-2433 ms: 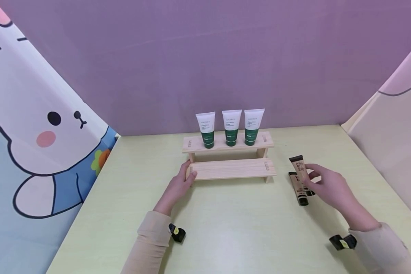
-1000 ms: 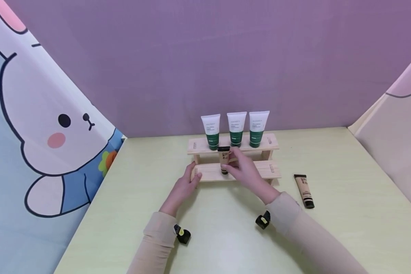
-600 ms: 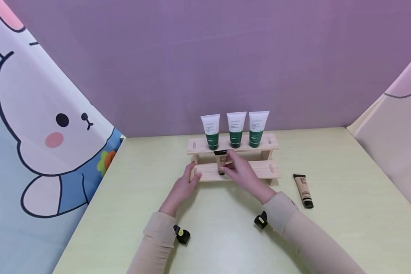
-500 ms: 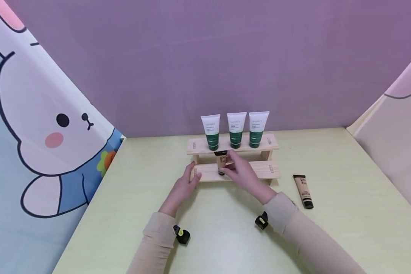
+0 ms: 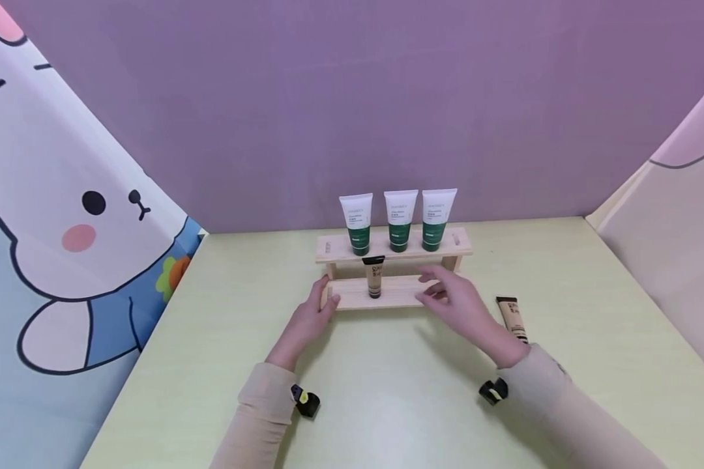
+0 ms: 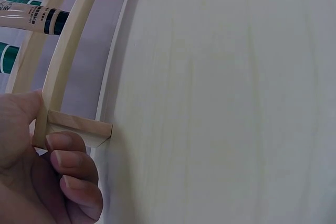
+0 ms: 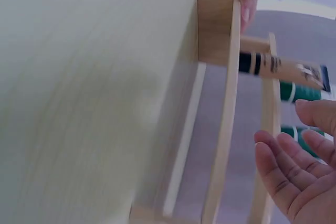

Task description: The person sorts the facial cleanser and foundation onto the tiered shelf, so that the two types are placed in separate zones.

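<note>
A two-tier wooden rack (image 5: 401, 296) stands on the table. My left hand (image 5: 309, 320) grips the left end of its lower shelf between thumb and fingers, as the left wrist view shows close up. On that shelf a beige tube (image 5: 374, 279) stands upright on its black cap. My right hand (image 5: 459, 307) is to the right of this tube, over the shelf's right part, its fingers loosely bent and apart with nothing between them. In the right wrist view the gap between the hand and the tube (image 7: 283, 70) shows plainly.
Three white-and-green tubes (image 5: 399, 221) stand in a row on the upper shelf. Another beige tube (image 5: 512, 318) lies on the table to the right, its cap end hidden behind my right forearm. A purple backdrop (image 5: 352, 117) rises behind the table.
My right hand brought one beige tube from the table to the lower shelf, then let go and moved right. The left hand keeps its grip on the rack.
</note>
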{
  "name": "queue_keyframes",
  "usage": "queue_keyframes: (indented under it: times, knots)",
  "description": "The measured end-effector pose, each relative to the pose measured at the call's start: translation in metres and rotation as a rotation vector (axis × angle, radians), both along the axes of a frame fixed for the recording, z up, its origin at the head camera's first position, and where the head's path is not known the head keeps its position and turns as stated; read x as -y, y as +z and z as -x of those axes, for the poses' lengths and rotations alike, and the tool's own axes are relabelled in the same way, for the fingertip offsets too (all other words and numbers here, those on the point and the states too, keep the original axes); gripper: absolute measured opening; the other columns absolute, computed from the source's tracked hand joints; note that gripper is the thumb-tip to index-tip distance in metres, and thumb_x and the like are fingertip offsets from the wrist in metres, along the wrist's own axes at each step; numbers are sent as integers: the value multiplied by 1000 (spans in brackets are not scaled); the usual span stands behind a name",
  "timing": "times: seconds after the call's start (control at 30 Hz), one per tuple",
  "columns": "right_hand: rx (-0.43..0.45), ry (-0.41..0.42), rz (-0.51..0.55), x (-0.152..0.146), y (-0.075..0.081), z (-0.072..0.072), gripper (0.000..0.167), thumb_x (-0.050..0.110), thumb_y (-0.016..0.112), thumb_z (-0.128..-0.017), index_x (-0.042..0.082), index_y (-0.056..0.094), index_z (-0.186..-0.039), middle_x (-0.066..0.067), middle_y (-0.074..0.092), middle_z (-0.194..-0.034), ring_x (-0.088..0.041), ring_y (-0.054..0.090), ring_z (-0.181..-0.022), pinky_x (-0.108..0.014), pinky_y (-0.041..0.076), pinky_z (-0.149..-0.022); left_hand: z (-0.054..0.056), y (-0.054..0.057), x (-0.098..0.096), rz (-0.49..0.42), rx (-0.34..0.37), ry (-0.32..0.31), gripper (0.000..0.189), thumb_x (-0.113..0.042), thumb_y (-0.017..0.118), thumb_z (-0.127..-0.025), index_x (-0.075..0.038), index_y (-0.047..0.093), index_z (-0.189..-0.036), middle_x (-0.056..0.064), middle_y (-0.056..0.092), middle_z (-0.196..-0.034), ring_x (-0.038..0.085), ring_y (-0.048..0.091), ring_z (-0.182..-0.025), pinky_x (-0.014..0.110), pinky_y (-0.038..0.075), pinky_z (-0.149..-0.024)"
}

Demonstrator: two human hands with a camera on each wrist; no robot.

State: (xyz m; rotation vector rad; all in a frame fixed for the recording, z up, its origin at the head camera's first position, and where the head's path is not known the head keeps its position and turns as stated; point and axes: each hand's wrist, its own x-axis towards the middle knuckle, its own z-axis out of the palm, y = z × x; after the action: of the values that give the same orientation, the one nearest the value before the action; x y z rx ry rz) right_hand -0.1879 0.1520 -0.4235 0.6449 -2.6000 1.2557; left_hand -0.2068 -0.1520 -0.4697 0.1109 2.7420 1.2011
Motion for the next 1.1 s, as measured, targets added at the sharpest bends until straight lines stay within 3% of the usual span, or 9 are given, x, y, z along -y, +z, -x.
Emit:
queue_keyframes:
  times: [0.23,0.43,0.6,0.83,1.1]
  knots:
    - [8,-104,-113,-45,1,-18,31,6,71,-89,3,63,-118,-15,67,-111,-20,67,-82,-35,56,-70,1,1,0,0,-3,1,61,-50,40,-102,-31,17,-155,23,44,-146,47,43,-130,63,34,-103]
    - [24,-164,-198,-75,-1,-31,32,3,71,-87,0,64,-118,-18,67,-110,-21,66,-78,-37,55,-66,2,1,2,10,-4,4,62,-51,40,-102,-32,16,-156,23,42,-147,48,43,-129,64,34,-102]
    - [56,-215,-229,-93,-6,-36,31,4,71,-87,-1,63,-116,-22,66,-109,-25,68,-77,-38,55,-63,2,1,2,22,-4,8,62,-52,39,-102,-31,16,-156,24,44,-145,49,43,-128,64,34,-103]
    - [170,-289,-286,-116,-15,-43,32,12,65,-93,-4,61,-120,-23,65,-109,-21,66,-71,-32,49,-52,2,0,1,19,2,2,61,-51,39,-102,-32,16,-155,24,46,-144,48,43,-129,63,33,-103]
    - [219,-305,-342,-131,-25,-42,37,17,67,-93,-8,58,-119,-25,65,-97,-29,64,-73,-36,47,-54,3,-2,0,11,9,4,61,-53,39,-102,-33,16,-155,23,45,-145,48,43,-129,64,33,-103]
